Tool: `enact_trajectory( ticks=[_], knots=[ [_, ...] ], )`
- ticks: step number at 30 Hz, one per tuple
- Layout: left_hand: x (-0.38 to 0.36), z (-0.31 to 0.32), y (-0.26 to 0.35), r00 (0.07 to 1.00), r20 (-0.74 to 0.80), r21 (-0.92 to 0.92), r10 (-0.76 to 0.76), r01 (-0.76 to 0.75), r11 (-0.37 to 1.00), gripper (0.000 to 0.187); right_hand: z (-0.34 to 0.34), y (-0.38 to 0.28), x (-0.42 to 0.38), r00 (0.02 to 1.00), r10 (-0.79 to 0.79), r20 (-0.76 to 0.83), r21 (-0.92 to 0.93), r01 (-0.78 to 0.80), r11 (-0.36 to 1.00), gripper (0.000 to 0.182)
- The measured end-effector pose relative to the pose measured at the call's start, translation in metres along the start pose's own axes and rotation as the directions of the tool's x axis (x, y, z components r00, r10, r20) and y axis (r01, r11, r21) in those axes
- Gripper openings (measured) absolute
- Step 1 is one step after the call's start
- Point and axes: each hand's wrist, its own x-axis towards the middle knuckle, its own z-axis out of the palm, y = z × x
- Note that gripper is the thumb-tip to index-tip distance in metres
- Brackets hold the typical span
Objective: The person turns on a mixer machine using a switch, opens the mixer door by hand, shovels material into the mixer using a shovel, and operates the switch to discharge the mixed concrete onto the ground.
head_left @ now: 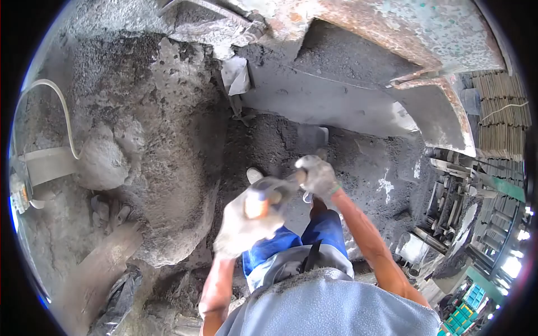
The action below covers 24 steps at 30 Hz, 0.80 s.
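A pale work glove covers my left hand [244, 227], which is blurred by motion. It is closed round the top end of a shovel's handle, where an orange-brown patch shows. Farther forward, my gloved right hand [318, 176] is wrapped round the lower handle. Beyond it the grey shovel blade [312, 137] is low over dark, loose, damp-looking material [269, 137] on the floor. Blur and the gloves hide part of the handle. My shoes show just behind the blade, between and beneath my hands.
A large rough grey mound [151, 140] rises on the left, near a pale hose [67, 112]. Ahead is a rusty metal hopper [386, 28] with a curved grey wall [330, 101]. Machinery [443, 196] and stacked brown boards [501, 115] stand at right.
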Motion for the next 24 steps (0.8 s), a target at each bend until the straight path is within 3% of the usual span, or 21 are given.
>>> enact_trajectory(
  ticks=[1,5,9,11,14,15,16,19,20,21,23,24],
  knots=[
    [0.019,-0.004,-0.021,0.998,0.047,-0.052,-0.042,0.045,0.998,0.047,0.006,0.021,-0.013,0.997,0.059,0.053,-0.050,-0.057,0.997,0.027],
    [0.061,0.013,-0.094,0.994,0.014,-0.216,-0.113,0.113,0.970,0.041,0.037,0.073,-0.054,0.960,0.210,0.185,-0.174,-0.178,0.968,0.021],
    [0.039,-0.014,-0.080,0.993,-0.122,-0.200,0.011,-0.036,0.979,0.030,0.083,0.057,-0.061,0.973,0.165,0.159,-0.200,-0.132,0.971,0.037],
    [0.022,-0.042,-0.057,0.992,-0.114,-0.240,-0.052,0.023,0.970,0.032,0.088,0.015,-0.031,0.991,0.107,0.079,-0.083,-0.100,0.991,0.037],
    [-0.010,-0.038,-0.007,0.973,-0.230,-0.099,-0.029,0.006,0.995,0.036,0.093,-0.022,0.007,0.987,0.117,0.110,0.047,-0.123,0.991,0.037],
    [-0.017,-0.039,-0.006,0.973,-0.219,-0.013,0.074,-0.079,0.997,0.040,0.088,-0.032,0.019,0.985,0.132,0.113,0.138,-0.147,0.979,0.037],
    [-0.020,-0.030,-0.001,0.984,-0.169,-0.004,0.061,-0.062,0.998,0.043,0.088,-0.031,0.020,0.999,0.045,0.031,0.154,-0.049,0.987,0.037],
    [-0.024,0.012,-0.002,0.995,-0.073,0.097,0.069,-0.062,0.993,0.054,0.046,-0.014,-0.003,1.000,-0.025,-0.004,0.077,0.025,0.997,0.034],
    [-0.019,0.032,-0.019,0.992,-0.049,0.166,0.120,-0.110,0.980,0.059,0.011,-0.011,-0.015,0.987,0.100,0.130,0.100,-0.113,0.988,0.032],
    [-0.017,0.056,-0.024,0.998,-0.038,0.230,0.047,-0.037,0.973,0.064,-0.022,-0.012,-0.030,0.981,0.183,0.070,0.271,-0.195,0.943,0.032],
    [-0.008,0.116,-0.032,0.984,0.034,0.383,0.176,-0.175,0.907,0.063,-0.112,-0.031,-0.053,0.867,0.463,0.184,0.553,-0.481,0.680,0.031],
    [0.000,0.145,-0.039,0.985,0.115,0.357,0.125,-0.158,0.921,0.063,-0.163,-0.050,-0.058,0.774,0.598,0.207,0.602,-0.583,0.546,0.032]
  ],
)
